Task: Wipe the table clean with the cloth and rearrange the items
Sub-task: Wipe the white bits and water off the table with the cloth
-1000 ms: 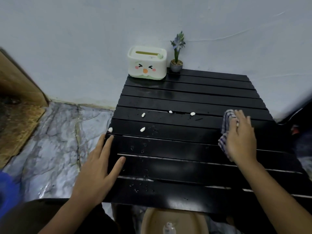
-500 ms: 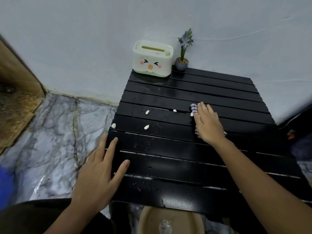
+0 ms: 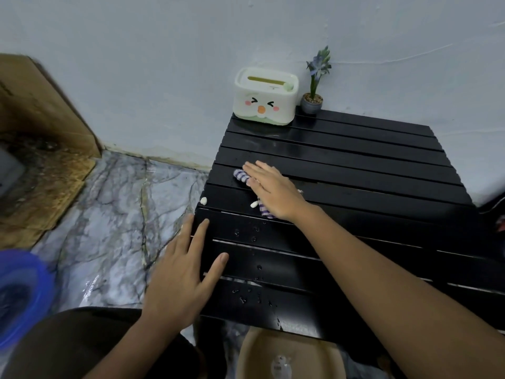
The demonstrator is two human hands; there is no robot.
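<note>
A black slatted table [image 3: 369,165] stands against the wall. My right hand [image 3: 273,191] lies flat on a blue-and-white checked cloth [image 3: 241,175], pressing it onto the table's left part. The cloth shows past my fingertips and under my wrist. Two small white bits lie close by: one [image 3: 254,204] touches the cloth's near edge, another [image 3: 203,200] sits at the table's left edge. My left hand [image 3: 180,277] rests open on the near left corner, fingers spread. Water drops [image 3: 252,237] dot the near slats.
A white tissue box with a cartoon face [image 3: 264,96] and a small potted plant [image 3: 313,101] stand at the table's far left corner. A beige basin [image 3: 289,356] sits below the near edge. A blue bucket [image 3: 19,291] and cardboard [image 3: 41,110] are on the floor to the left.
My right hand has swept the cloth leftward from the right side of the table to its left part, pushing white bits along. My left hand has stayed on the near left corner.
</note>
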